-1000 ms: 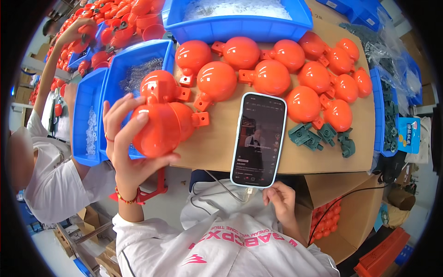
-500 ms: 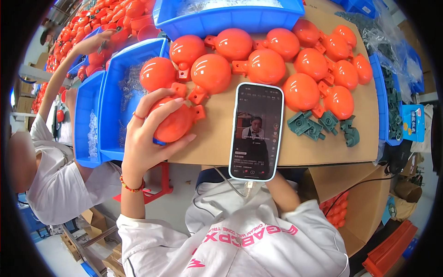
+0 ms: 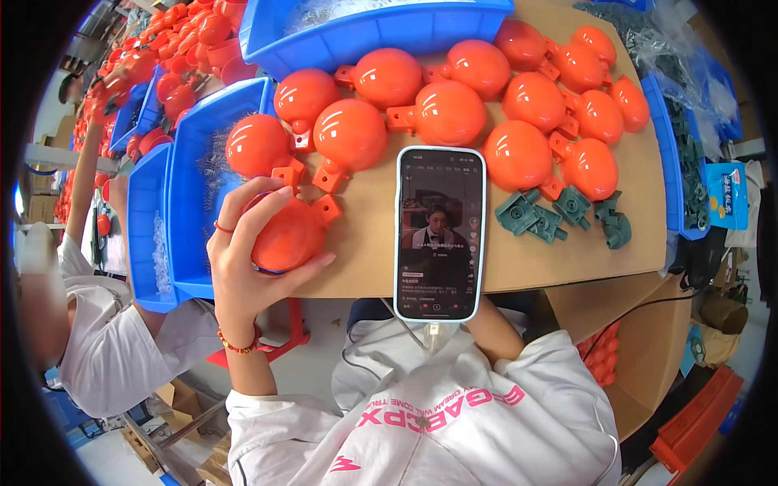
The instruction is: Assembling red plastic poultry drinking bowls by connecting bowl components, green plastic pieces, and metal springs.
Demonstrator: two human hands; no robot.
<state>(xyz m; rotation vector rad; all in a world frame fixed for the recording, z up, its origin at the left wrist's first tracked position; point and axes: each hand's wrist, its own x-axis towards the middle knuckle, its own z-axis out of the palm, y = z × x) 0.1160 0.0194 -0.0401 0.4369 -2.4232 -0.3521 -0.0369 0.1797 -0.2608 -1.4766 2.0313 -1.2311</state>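
My left hand (image 3: 243, 259) is curled around a glossy orange-red round plastic piece (image 3: 293, 235) with a square tab, at the near left of the cardboard work surface (image 3: 365, 267). Fingers lie over its top and left side, the thumb along its near edge. A phone (image 3: 440, 235) in a pale case, its screen lit and a cable plugged into its lower end, stands out in front of the board. Only my right forearm (image 3: 496, 334) shows, running up behind the phone; the hand itself is hidden. Several similar round pieces (image 3: 350, 136) lie beyond both.
Blue bins hold clear bits (image 3: 373, 44), small springs (image 3: 186, 194) and dark green parts (image 3: 689, 186). Loose dark green brackets (image 3: 528, 217) lie right of the phone. Another person's sleeve (image 3: 130, 332) is at the left, beside a heap of red pieces. An open carton (image 3: 624, 348) stands lower right.
The view has shifted slightly, moving the board's contents leftward. My left hand still grips the round piece, which has turned a little. The other person's arm has reached farther away.
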